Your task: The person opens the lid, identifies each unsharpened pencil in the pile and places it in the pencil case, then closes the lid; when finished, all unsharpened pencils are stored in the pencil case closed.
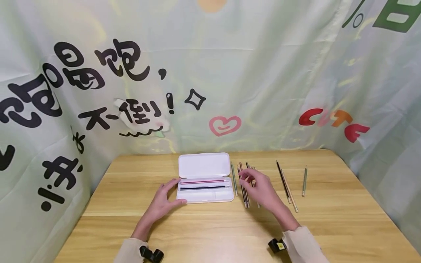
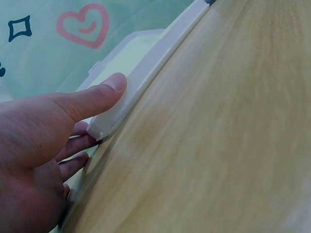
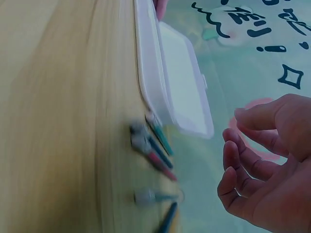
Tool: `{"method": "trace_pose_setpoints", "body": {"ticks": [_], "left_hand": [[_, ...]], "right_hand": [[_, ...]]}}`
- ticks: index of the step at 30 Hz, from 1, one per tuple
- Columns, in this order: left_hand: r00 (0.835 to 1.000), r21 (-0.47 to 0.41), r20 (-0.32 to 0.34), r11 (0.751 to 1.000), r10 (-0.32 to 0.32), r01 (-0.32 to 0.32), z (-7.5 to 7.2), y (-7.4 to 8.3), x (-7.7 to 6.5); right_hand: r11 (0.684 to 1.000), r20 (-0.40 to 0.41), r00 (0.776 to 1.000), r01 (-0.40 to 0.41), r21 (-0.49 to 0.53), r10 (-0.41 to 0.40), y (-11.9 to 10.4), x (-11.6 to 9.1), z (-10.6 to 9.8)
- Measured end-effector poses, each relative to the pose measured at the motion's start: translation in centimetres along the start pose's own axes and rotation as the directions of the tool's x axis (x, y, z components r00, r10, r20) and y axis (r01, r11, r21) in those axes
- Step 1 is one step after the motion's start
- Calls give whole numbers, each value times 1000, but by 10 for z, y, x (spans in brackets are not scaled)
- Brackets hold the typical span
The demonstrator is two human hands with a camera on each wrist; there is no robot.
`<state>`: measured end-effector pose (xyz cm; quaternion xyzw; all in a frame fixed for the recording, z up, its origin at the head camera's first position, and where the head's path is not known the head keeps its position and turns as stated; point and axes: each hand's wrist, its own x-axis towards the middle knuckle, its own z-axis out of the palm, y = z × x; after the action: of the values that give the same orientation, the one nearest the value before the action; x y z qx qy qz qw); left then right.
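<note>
A white pencil case (image 1: 204, 196) lies with its lid (image 1: 204, 165) raised at the back of the table. Inside, a red pencil (image 1: 202, 181) and a dark pencil (image 1: 203, 188) lie lengthwise. My left hand (image 1: 161, 200) holds the case's left end, thumb on the front wall and fingers around the far side, as the left wrist view shows too. Over several loose pencils (image 1: 245, 199) right of the case hovers my right hand (image 1: 260, 188), fingers loosely bent with nothing between them. It hides part of those pencils. In the right wrist view this hand (image 3: 272, 155) is raised above the pencil ends.
A green pencil (image 1: 234, 182) lies close beside the case. Farther right are a black pencil (image 1: 283, 180) and a natural wood-coloured pencil (image 1: 290, 193), with another green pencil (image 1: 304, 182) beyond them. A printed cloth (image 1: 263, 91) hangs behind the wooden table (image 1: 210, 230).
</note>
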<state>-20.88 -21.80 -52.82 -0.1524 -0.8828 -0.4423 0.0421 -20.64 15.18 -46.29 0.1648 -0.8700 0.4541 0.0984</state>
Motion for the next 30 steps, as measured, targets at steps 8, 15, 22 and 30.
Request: {"method": "trace_pose_setpoints", "body": {"ticks": [8,15,22,30], "left_hand": [[1000,-9,20,1000,-11,11,2,0,1],[999,-18,24,999,-40,40,0,0,1],[999,-5,17,999,-39,39,0,0,0],[999,-3,23,999,-40,40,1,0,1]], "right_hand": [[997,-48,999,-26,-76,22,26,-22,-34],[990,-8,996,-84,-111,84,38,-33,-48],[968,57,985,-145,-206,160,47,-37,-50],[946,78,978,-163,-281,192,53,-39,-54]]}}
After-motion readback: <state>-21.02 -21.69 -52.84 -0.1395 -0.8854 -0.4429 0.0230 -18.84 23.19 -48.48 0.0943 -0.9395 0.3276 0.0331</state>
